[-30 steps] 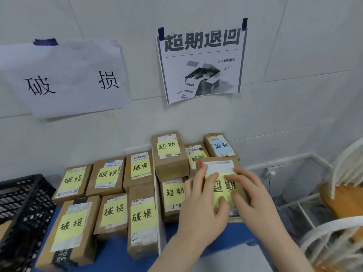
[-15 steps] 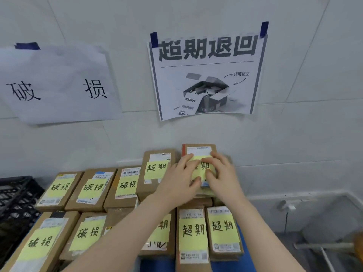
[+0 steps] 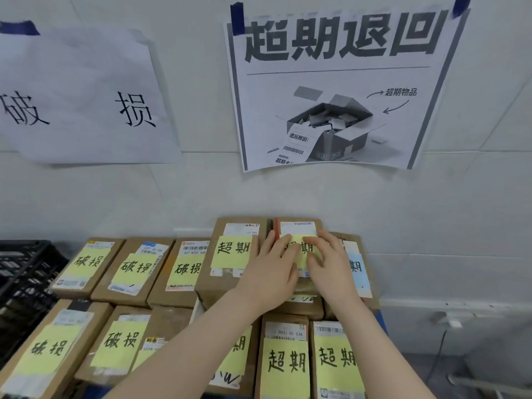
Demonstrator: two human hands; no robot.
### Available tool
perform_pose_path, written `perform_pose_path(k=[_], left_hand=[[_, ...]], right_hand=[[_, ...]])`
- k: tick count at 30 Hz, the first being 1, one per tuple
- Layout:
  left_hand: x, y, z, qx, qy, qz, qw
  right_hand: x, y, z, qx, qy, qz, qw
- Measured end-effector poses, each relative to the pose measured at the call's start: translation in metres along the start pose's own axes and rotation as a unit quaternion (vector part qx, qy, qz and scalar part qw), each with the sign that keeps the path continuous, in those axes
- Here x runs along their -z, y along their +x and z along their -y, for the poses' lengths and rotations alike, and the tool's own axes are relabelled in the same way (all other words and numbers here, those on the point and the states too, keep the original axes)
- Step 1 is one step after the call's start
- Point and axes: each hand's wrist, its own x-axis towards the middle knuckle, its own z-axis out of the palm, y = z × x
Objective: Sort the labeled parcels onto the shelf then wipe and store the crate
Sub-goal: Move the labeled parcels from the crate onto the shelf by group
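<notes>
- Since a second ago, both hands have carried the parcel (image 3: 298, 228) from the front row to the back by the wall, where it sits on top of another box.
- Left hand (image 3: 270, 269) and right hand (image 3: 331, 263) lie close together, fingers laid flat on its yellow note, pressing rather than gripping.
- Just left of the left hand stands a 超期 parcel (image 3: 233, 249); just right of the right hand, a blue-noted parcel (image 3: 355, 266).
- Further left lie the 破损 parcels (image 3: 132, 266) and, beyond them, the black crate (image 3: 23, 283).
- Above the hands hangs the printed sign (image 3: 339, 82).
</notes>
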Motion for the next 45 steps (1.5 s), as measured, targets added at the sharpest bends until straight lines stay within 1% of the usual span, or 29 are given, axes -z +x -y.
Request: perform_pose_path(k=[2, 6, 10, 12, 13, 15, 16, 18, 22, 26, 30, 33, 35, 38, 40, 45], left_hand=[[-0.003, 0.001, -0.001, 0.008, 0.000, -0.006, 1.000], [-0.005, 0.002, -0.005, 0.057, -0.065, 0.014, 0.996], [0.007, 0.001, -0.002, 0.052, -0.118, 0.029, 0.991], [0.019, -0.009, 0.003, 0.045, -0.126, 0.016, 0.991], [0.026, -0.017, 0.008, 0.040, -0.114, 0.002, 0.993], [0.044, -0.037, 0.023, 0.041, -0.080, -0.038, 0.995], [0.054, -0.049, 0.033, 0.050, -0.068, -0.057, 0.995], [0.072, -0.077, 0.058, 0.091, -0.046, -0.080, 0.992], [0.092, -0.158, 0.113, 0.196, 0.035, -0.106, 0.974], [0.099, -0.250, 0.165, 0.250, 0.099, -0.092, 0.959], [0.102, -0.356, 0.217, 0.274, 0.100, -0.096, 0.952], [0.095, -0.437, 0.251, 0.288, 0.093, -0.079, 0.950], [0.093, -0.475, 0.272, 0.296, 0.093, -0.070, 0.948], [0.101, -0.507, 0.300, 0.310, 0.087, -0.084, 0.943], [0.106, -0.519, 0.316, 0.307, 0.080, -0.088, 0.944], [0.107, -0.522, 0.354, 0.310, 0.069, -0.084, 0.944]], right_hand=[[-0.004, -0.001, 0.001, 0.001, -0.008, -0.010, 1.000], [-0.009, -0.003, 0.001, -0.009, -0.021, -0.011, 1.000], [-0.006, -0.005, -0.001, 0.002, -0.063, 0.019, 0.998], [-0.002, -0.008, 0.002, -0.002, -0.097, 0.027, 0.995], [-0.001, -0.011, 0.006, 0.005, -0.131, 0.016, 0.991], [-0.001, -0.022, 0.027, 0.062, -0.221, -0.028, 0.973], [-0.003, -0.028, 0.044, 0.099, -0.248, -0.040, 0.963], [-0.015, -0.042, 0.082, 0.159, -0.260, -0.024, 0.952], [-0.065, -0.079, 0.155, 0.238, -0.246, 0.048, 0.938], [-0.140, -0.129, 0.219, 0.278, -0.239, 0.116, 0.923], [-0.217, -0.190, 0.269, 0.279, -0.254, 0.170, 0.910], [-0.269, -0.234, 0.299, 0.256, -0.259, 0.214, 0.906], [-0.299, -0.257, 0.321, 0.257, -0.258, 0.231, 0.902], [-0.336, -0.279, 0.351, 0.266, -0.239, 0.243, 0.902], [-0.352, -0.287, 0.366, 0.275, -0.240, 0.238, 0.900], [-0.379, -0.281, 0.378, 0.264, -0.244, 0.241, 0.902]])
